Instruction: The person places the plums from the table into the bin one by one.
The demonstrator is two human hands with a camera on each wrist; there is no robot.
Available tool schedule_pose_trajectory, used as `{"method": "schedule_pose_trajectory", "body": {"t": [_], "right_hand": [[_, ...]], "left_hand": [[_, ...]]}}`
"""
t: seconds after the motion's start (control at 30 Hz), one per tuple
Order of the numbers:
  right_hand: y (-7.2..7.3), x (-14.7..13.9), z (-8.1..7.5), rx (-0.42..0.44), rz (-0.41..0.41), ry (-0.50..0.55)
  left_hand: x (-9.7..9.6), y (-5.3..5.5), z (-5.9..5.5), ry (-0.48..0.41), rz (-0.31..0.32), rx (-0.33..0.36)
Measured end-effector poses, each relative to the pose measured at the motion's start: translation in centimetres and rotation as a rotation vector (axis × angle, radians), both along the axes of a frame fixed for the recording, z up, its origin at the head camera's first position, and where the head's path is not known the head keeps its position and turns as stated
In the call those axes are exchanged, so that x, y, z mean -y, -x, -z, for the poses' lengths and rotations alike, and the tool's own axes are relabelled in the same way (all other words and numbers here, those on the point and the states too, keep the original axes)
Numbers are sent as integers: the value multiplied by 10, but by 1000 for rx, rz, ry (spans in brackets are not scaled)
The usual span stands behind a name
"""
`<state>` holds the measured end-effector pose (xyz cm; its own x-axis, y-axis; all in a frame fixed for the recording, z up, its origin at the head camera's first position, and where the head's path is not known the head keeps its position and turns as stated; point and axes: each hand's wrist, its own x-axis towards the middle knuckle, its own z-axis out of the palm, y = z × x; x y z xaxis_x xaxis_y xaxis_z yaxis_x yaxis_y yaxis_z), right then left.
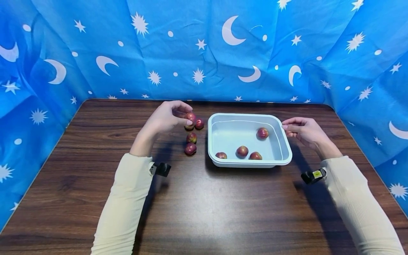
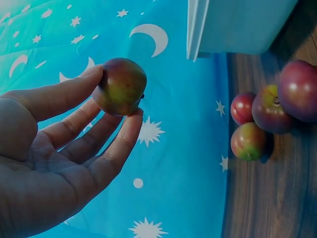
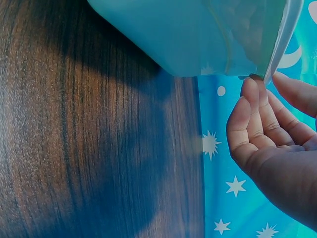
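Observation:
In the head view, my left hand (image 1: 164,118) holds a reddish plum (image 1: 190,117) above the plums left of the container. The left wrist view shows this plum (image 2: 120,87), red and green, pinched between thumb and fingertips and lifted off the table. My right hand (image 1: 302,131) grips the right rim of a white plastic container (image 1: 250,161). Seen from the right wrist, the thumb and fingers of this hand (image 3: 270,129) meet at the rim. Several plums lie inside the container, one of them (image 1: 262,133) toward its back right.
Left of the container, several more plums lie close together on the dark wooden table (image 1: 191,205), including one near plum (image 1: 190,148) and one beside the held fruit, a red plum (image 1: 199,123). A blue cloth (image 1: 178,46) with moons and stars hangs behind the table.

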<state>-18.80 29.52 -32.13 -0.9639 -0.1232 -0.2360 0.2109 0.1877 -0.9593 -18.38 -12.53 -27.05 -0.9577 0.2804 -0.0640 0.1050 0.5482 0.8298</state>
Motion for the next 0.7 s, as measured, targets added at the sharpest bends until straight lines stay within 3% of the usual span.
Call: {"method": "schedule_pose_trajectory", "body": {"t": [0.2, 0.7], "right_hand": [[0, 1, -2, -6, -4, -20], [-1, 0, -3, -4, -46, 74]], "left_hand": [[-6, 0, -6, -20, 24, -9], [-29, 5, -16, -12, 75, -37]]}}
